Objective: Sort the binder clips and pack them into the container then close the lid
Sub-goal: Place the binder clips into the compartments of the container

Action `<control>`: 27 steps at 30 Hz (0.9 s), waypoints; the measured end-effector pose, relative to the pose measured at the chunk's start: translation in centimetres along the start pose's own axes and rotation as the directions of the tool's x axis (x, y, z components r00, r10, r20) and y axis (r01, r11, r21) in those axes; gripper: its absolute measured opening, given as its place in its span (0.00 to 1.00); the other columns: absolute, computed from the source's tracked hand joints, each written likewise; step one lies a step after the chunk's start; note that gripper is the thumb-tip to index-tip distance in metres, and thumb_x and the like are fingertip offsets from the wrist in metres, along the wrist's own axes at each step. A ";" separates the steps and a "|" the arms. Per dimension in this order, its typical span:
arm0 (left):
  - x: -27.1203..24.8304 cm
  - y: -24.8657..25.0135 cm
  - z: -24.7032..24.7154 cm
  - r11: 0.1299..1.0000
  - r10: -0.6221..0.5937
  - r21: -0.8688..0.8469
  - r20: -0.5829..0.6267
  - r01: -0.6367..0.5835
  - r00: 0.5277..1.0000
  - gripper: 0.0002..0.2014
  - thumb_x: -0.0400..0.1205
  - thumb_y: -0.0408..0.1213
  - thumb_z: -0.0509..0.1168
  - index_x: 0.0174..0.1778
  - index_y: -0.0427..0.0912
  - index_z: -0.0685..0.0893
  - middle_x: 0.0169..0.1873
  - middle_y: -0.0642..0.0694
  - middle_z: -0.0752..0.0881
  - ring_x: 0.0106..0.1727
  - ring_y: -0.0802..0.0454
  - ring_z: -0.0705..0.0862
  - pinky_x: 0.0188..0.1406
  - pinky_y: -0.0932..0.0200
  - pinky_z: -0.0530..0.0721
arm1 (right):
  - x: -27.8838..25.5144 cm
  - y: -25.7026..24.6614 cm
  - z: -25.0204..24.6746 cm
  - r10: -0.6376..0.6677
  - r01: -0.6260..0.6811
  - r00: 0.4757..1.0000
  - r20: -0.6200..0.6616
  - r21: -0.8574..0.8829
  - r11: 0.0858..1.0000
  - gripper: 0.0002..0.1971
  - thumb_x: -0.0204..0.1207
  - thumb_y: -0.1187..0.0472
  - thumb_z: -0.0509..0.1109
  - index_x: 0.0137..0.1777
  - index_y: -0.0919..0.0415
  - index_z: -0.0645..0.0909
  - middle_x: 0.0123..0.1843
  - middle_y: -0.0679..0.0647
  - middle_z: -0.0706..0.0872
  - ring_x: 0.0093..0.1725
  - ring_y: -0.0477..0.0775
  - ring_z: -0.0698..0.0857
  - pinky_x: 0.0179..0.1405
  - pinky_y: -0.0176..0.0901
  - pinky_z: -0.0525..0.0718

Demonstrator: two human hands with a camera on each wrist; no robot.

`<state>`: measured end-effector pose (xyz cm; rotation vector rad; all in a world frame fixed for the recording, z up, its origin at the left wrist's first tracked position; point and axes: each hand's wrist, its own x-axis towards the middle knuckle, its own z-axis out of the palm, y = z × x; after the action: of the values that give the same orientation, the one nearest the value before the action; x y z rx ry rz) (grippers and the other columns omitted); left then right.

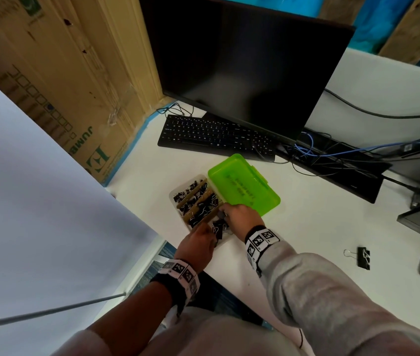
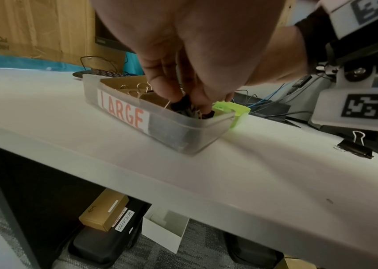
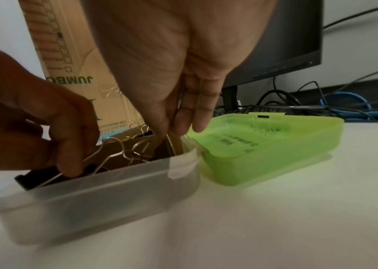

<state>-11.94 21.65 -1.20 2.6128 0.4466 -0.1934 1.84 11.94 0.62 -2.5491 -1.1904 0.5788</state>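
Observation:
A translucent container [image 1: 175, 191] with cardboard dividers holds many black binder clips [image 1: 196, 204]. Its green lid [image 1: 244, 186] lies open on the right side. My left hand [image 1: 212, 237] reaches into the near compartment, labelled LARGE [image 2: 123, 111], and pinches a black clip [image 2: 184, 102] there. My right hand [image 1: 225, 214] points down at the compartment's lid-side corner, its fingers [image 3: 183, 118] pinching the wire handle [image 3: 171, 145] of a clip. One large clip [image 1: 363, 257] lies loose on the table to the right.
A keyboard [image 1: 216, 136] and dark monitor [image 1: 250, 68] stand behind the container, with tangled cables [image 1: 332, 155] at the right. A cardboard box [image 1: 62, 73] leans at the back left. The table edge [image 2: 137, 182] runs close to the container.

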 end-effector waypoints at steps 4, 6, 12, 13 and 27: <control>0.2 0.0 0.0 0.998 -0.019 -0.051 0.025 0.021 0.999 0.12 0.82 0.36 0.58 0.55 0.46 0.85 0.60 0.48 0.79 0.53 0.47 0.85 0.50 0.56 0.84 | 0.3 0.6 -0.2 -0.059 0.056 0.998 -0.019 -0.132 0.990 0.15 0.81 0.62 0.59 0.66 0.55 0.76 0.52 0.63 0.87 0.51 0.65 0.86 0.46 0.52 0.82; 0.6 0.1 -0.3 0.999 -0.007 -0.050 -0.032 0.006 0.999 0.13 0.80 0.34 0.61 0.57 0.46 0.85 0.62 0.47 0.78 0.53 0.44 0.85 0.49 0.53 0.86 | 0.1 1.0 -0.1 -0.068 0.064 0.997 -0.027 -0.108 0.992 0.15 0.80 0.57 0.62 0.66 0.52 0.76 0.54 0.61 0.87 0.54 0.64 0.85 0.48 0.52 0.82; 4.0 4.1 -0.3 0.990 0.128 -0.038 -0.106 -0.133 0.986 0.12 0.76 0.34 0.63 0.54 0.44 0.83 0.58 0.45 0.78 0.57 0.45 0.81 0.57 0.47 0.83 | -2.3 5.6 -0.2 0.085 -0.077 0.983 -0.163 0.054 0.996 0.14 0.78 0.62 0.62 0.62 0.57 0.81 0.58 0.59 0.87 0.60 0.63 0.80 0.53 0.51 0.79; 4.6 4.9 0.2 0.989 0.143 -0.030 -0.088 -0.146 0.986 0.13 0.76 0.33 0.63 0.55 0.44 0.83 0.59 0.44 0.78 0.59 0.44 0.80 0.60 0.47 0.82 | -3.2 6.9 -0.3 0.132 -0.123 0.971 -0.198 0.055 0.991 0.14 0.77 0.64 0.62 0.60 0.57 0.83 0.57 0.59 0.88 0.59 0.64 0.80 0.53 0.52 0.79; 7.2 12.1 5.8 0.962 0.269 -0.115 0.215 -0.249 0.939 0.15 0.78 0.28 0.61 0.60 0.42 0.79 0.61 0.43 0.74 0.56 0.47 0.81 0.59 0.59 0.75 | -15.5 19.8 -0.8 0.825 -0.810 0.563 -0.039 0.173 0.561 0.16 0.76 0.70 0.61 0.64 0.68 0.75 0.65 0.66 0.73 0.64 0.68 0.78 0.60 0.54 0.78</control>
<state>-1.35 10.80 -2.55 2.4946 0.0278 -0.3722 6.39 -12.59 -2.88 -2.8469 0.1969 0.6335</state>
